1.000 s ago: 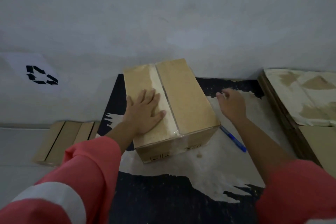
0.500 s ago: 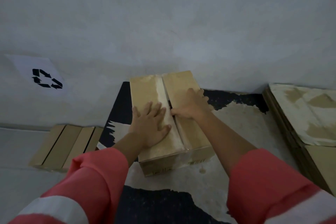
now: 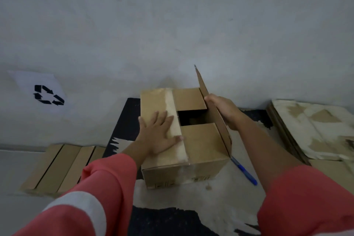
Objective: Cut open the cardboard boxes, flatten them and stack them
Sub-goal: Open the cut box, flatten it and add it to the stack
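A brown cardboard box [image 3: 203,145] stands on a worn black mat [image 3: 172,220] near the wall. My left hand [image 3: 160,134] lies flat, fingers spread, on the left top flap beside the strip of tape. My right hand [image 3: 225,111] grips the right top flap [image 3: 207,101] and holds it raised upright. Two inner flaps show beneath, with a dark gap between them. A blue cutter [image 3: 244,171] lies on the mat by the box's right side.
Flattened cardboard [image 3: 57,168] lies on the floor to the left, below a recycling sign [image 3: 47,95] on the wall. A stack of flattened boxes [image 3: 314,130] sits at the right. The grey wall runs close behind the box.
My right hand left the cutter on the mat, came to the box's middle seam and lifted the right top flap upright. The left hand stayed flat on the left flap.
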